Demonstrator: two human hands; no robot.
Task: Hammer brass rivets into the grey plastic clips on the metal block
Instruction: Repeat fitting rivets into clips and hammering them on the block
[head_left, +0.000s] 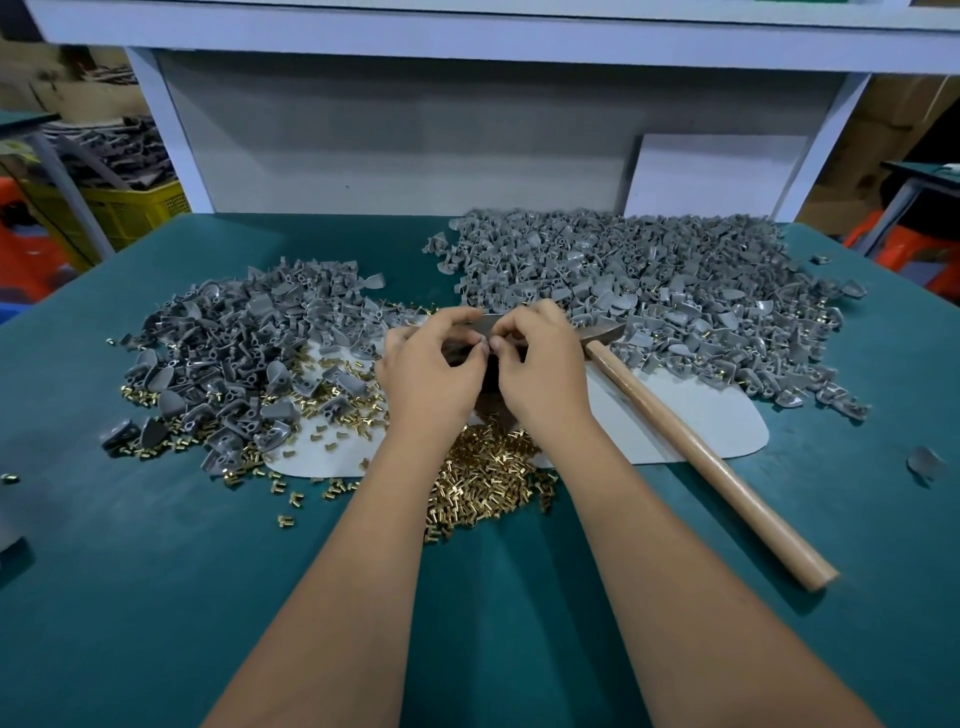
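Centre frame, over the mostly hidden metal block (488, 387), left hand (431, 369) and right hand (540, 364) pinch something tiny, unclear what; brass rivets (483, 475) look light, slippery, best nipped by fingertips.

Illumination is even, cool and moderately dim, arriving from overhead. Soft shadows fall beneath the forearms onto the counter (156, 597). No hard glare is present; the brass rivets (483, 478) show small glints. Wide-angle distortion bends the shelf frame (171, 130) at the edges. Corner regions are darker and slightly soft.
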